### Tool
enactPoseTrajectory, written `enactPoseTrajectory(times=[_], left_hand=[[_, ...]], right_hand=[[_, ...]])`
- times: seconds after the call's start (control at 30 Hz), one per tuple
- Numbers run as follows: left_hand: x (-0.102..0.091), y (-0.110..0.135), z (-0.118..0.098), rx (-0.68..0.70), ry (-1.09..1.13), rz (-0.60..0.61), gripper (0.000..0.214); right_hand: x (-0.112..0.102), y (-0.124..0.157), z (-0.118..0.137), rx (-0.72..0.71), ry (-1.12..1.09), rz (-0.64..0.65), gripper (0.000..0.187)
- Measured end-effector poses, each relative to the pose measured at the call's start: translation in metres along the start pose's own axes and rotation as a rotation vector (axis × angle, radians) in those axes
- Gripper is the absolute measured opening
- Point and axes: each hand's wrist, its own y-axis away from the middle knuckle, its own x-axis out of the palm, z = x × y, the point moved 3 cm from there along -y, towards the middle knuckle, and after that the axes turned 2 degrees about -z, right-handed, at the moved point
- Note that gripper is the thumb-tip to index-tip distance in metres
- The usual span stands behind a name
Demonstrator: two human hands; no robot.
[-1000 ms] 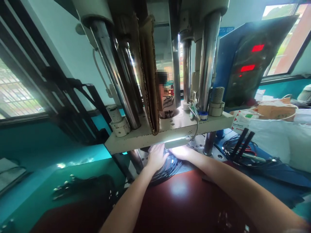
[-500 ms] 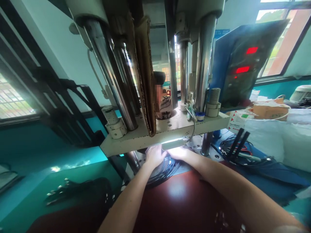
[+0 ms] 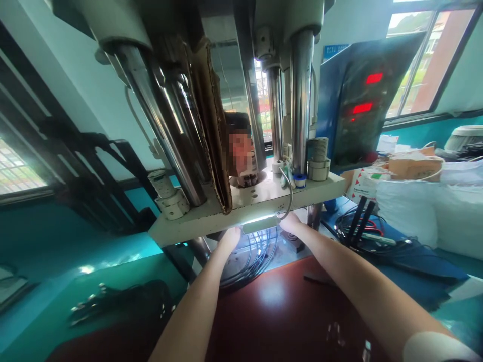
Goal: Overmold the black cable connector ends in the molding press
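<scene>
1. Black cable coils [image 3: 252, 257] lie on the machine bed under the cream press plate [image 3: 211, 221], just below and between the two sets of fingers.
2. The left hand [image 3: 228, 239] reaches under the plate's front edge. Its fingers are hidden there, so I cannot tell whether they grip anything.
3. The right hand [image 3: 291, 224] reaches in just right of the lit lamp bar [image 3: 260, 224]. Glare and the plate hide its fingers, so their state cannot be told either.
4. The dark red surface [image 3: 279, 306] lies beneath both forearms.
5. Right of the right fingers, black rods [image 3: 360, 221] rest on more cables.
6. Well beyond them, a cardboard box [image 3: 415, 167] sits behind white sacks [image 3: 411, 216]. Its contents cannot be made out.
</scene>
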Motion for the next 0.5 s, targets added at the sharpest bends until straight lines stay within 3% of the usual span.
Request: enactPoseTrajectory(times=[0.17, 0.5], left_hand=[[0.007, -0.001, 0.004, -0.013, -0.004, 0.004, 0.038], [0.023, -0.001, 0.007, 0.071, -0.012, -0.104, 0.039]], right_hand=[[0.006, -0.003, -0.001, -0.010, 0.031, 0.002, 0.019], [0.002, 0.004, 0.003, -0.065, 0.026, -0.063, 0.020]])
